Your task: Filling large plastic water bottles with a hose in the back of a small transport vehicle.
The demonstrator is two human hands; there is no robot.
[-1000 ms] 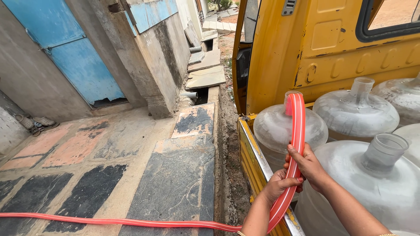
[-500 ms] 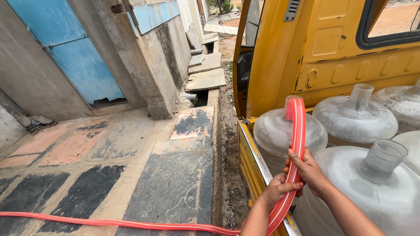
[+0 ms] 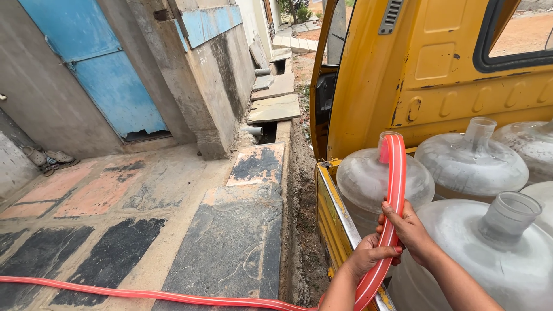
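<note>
Little has shifted since the earlier frame: both hands, left (image 3: pixel 368 254) and right (image 3: pixel 408 226), stay clenched around the flat red plastic hose (image 3: pixel 393 190), its end feeding the clear plastic water jug (image 3: pixel 368 178) nearest the yellow truck cab (image 3: pixel 438 69).

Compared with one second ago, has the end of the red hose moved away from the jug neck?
No. The red hose end stays bent over the same jug neck, both hands still gripping it.
</note>
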